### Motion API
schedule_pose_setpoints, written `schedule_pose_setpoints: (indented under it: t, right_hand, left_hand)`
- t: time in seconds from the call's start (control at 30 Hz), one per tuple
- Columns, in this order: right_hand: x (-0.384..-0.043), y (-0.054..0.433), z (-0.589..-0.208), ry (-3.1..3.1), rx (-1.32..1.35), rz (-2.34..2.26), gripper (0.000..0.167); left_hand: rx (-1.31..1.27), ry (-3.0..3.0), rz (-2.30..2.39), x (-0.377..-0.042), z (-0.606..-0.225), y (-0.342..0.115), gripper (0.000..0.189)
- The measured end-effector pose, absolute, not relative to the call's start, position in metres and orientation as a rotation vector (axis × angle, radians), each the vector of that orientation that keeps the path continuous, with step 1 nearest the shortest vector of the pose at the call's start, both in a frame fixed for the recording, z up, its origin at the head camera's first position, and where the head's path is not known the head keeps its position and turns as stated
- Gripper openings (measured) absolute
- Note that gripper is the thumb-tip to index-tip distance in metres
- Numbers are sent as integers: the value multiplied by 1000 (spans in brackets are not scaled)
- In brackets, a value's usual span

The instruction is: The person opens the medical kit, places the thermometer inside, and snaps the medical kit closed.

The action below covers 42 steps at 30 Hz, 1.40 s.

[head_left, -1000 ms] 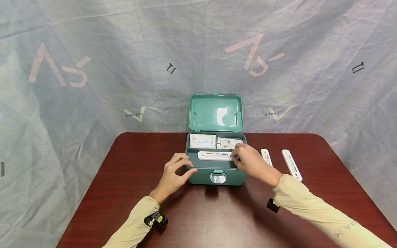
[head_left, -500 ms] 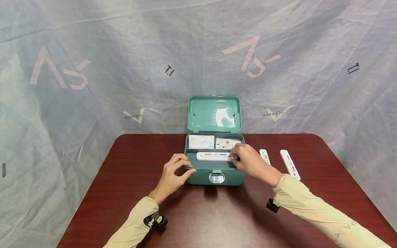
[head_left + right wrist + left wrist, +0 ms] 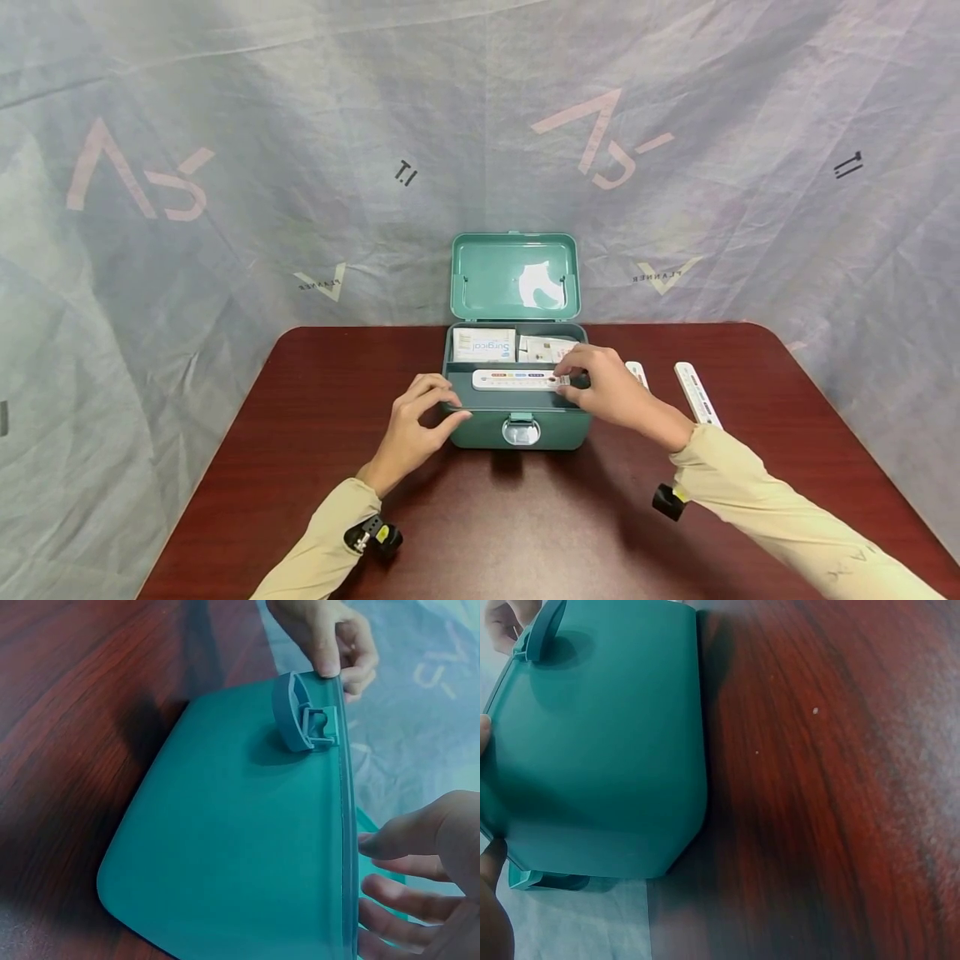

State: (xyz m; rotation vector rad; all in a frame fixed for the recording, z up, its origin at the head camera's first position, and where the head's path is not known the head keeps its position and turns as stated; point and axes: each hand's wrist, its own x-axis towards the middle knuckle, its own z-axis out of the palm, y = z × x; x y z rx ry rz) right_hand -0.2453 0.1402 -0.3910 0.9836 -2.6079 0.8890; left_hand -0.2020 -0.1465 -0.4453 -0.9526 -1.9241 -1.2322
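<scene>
While the right hand [image 3: 609, 387] pinches a slim white strip [image 3: 510, 380], colour-marked, in the green box [image 3: 476, 431]'s front compartment near the surface [image 3: 360, 367]'s far edge, the left hand [image 3: 408, 429] grips that box's near-left corner; packet [image 3: 483, 344] reads "Surgical", backdrop [image 3: 480, 108] "PLANNER" (head) | smooth green wall [image 3: 630, 742], fingertips [image 3: 484, 733] at its rim (left wrist) | grey clasp [image 3: 289, 712] below the rim (right wrist)

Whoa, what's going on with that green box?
A person is working at an open green box on a table. Their left hand holds its near left corner. Their right hand is at the right end of a white printed strip, which seems to lie in the front part of the box; I can't tell if they're pinching it. White packets sit in the back. Another strip and a third strip are on the table, to the right.
</scene>
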Motion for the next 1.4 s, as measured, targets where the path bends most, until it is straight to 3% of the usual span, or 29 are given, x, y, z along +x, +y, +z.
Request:
schedule_pose_setpoints:
  t: [1.4]
  right_hand:
    - [-237,181,-392,-2494,696,981,29]
  left_hand:
    - [-971,-1891,-1219,-204,-447,-145,29]
